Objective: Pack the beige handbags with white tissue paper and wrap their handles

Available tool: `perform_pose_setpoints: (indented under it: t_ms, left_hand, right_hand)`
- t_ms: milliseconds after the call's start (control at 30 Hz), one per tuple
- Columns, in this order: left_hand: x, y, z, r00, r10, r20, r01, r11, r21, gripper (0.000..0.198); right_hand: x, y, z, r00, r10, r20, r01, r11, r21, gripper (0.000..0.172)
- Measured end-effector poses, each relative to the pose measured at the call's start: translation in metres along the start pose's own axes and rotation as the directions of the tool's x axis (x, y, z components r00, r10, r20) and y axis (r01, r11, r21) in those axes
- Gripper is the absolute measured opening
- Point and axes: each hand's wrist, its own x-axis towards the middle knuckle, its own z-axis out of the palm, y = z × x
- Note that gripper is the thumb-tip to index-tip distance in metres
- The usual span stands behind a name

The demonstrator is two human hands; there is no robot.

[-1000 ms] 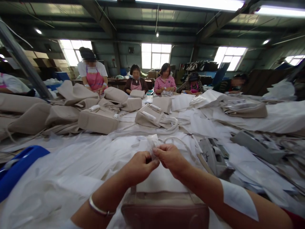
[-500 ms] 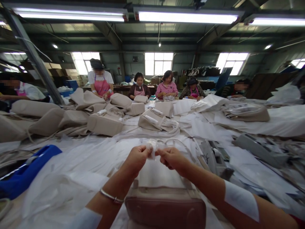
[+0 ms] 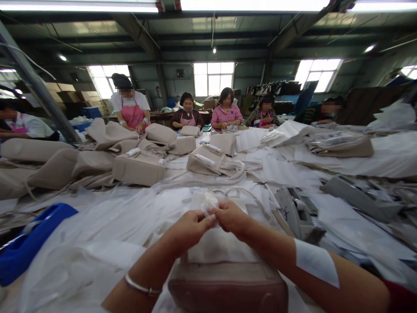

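A crumpled piece of clear plastic wrap [image 3: 209, 201] is pinched between my two hands above a handbag. My left hand [image 3: 192, 226] is closed on its lower left side, thumb on top. From the right, my right hand [image 3: 232, 218] grips it with closed fingers, the fingertips of both hands nearly meeting. Whatever the plastic may enclose cannot be made out. Below lies the beige handbag [image 3: 228, 284] with its darker base toward me and a pale sheet over its upper part. Its strap [image 3: 250, 193] loops out beyond my hands.
Beige bags [image 3: 140, 167] are piled across the table to the left and ahead. A blue tape dispenser [image 3: 35, 241] stands at left, grey tape dispensers [image 3: 298, 213] at right. White sheets [image 3: 97, 226] cover much of the surface. Several co-workers sit or stand across the table.
My hands have come closer together, and the plastic is now bunched up between them instead of stretched. The view has tilted down slightly.
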Motion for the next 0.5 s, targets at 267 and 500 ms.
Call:
perform_pose_setpoints:
  t_ms: [267, 500]
  left_hand:
    - [0.042, -0.009, 0.002, 0.971, -0.233, -0.056, 0.184, 0.877, -0.444, 0.041]
    - [0.034, -0.021, 0.014, 0.953, 0.114, -0.281, -0.119, 0.993, -0.002, 0.033]
  right_hand:
    - [0.002, 0.003, -0.01, 0.933, -0.359, 0.036, 0.257, 0.592, -0.764, 0.024]
    - [0.023, -0.011, -0.033, 0.951, 0.305, 0.057, -0.306, 0.952, 0.024, 0.038]
